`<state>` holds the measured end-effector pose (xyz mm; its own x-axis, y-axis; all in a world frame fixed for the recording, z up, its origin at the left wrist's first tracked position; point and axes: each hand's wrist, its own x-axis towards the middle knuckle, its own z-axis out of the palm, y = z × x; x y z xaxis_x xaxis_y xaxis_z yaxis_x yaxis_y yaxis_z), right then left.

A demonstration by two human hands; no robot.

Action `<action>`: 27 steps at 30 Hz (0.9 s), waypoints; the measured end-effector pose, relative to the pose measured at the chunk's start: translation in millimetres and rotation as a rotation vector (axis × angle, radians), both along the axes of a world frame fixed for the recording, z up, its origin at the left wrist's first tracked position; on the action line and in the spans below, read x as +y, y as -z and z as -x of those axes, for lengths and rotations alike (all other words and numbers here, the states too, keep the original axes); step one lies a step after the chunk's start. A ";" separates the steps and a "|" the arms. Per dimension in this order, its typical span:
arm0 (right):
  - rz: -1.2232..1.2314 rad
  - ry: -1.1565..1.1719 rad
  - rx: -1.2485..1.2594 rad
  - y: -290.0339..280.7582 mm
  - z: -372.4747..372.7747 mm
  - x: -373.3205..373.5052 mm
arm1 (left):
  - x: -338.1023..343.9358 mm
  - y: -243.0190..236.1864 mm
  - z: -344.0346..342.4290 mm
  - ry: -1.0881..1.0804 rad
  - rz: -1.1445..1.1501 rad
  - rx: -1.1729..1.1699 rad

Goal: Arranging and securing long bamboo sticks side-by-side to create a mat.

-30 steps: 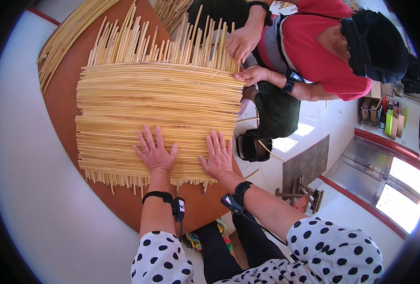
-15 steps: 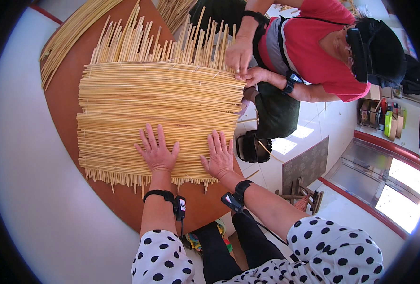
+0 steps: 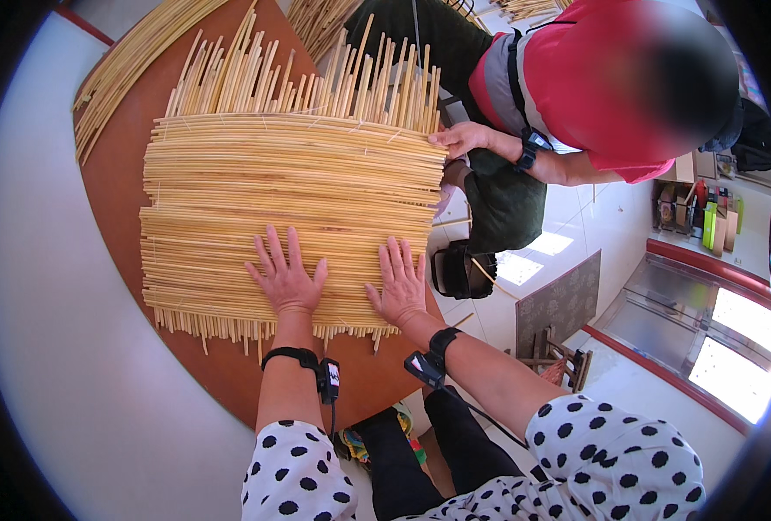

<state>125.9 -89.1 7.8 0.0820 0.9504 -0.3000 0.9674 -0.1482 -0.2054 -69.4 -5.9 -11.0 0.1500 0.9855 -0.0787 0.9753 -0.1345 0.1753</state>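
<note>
A mat of thin yellow reed stalks [image 3: 290, 182], bound with fine pale thread, lies across a brown tabletop [image 3: 351, 391]. More stalks stick out crosswise from its far and near edges. My left hand [image 3: 288, 282] rests flat on the near middle part, fingers spread, palm down. To its right, my right hand [image 3: 400, 291] presses flat near the mat's right edge, fingers stretched out. Neither hand grips anything. At the far right corner a co-worker's hand [image 3: 462, 139] touches the edge of the mat; the co-worker's other hand is not visible.
Loose reeds [image 3: 125, 78] lie along the table's left side, with another bundle [image 3: 320, 26] beyond. The co-worker in a red shirt [image 3: 594, 87] leans in at the far right. A black container [image 3: 464, 269] stands on the tiled floor, near a grey patterned board [image 3: 561, 301].
One of the co-worker's hands has left the mat's corner and gone from sight, while the head and body shifted. The other hand stays at the edge. My hands remain nearly still.
</note>
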 end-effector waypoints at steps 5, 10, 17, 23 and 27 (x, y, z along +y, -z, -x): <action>0.016 -0.003 0.017 -2.6 1.4 2.2 | 0.8 -2.4 2.6 -0.003 -0.008 0.008; 0.057 -0.003 -0.001 -3.8 -3.7 2.9 | -0.7 0.8 -3.3 -0.004 -0.023 0.012; 0.064 -0.003 -0.010 -2.2 -7.0 4.5 | 0.9 1.4 -7.1 -0.011 -0.021 0.017; 0.068 0.000 0.004 -3.4 -9.2 6.3 | 2.7 -1.0 -9.3 -0.008 0.014 0.034; 0.069 0.001 0.006 -4.5 -10.2 7.9 | 4.0 -1.5 -10.4 -0.005 -0.002 0.023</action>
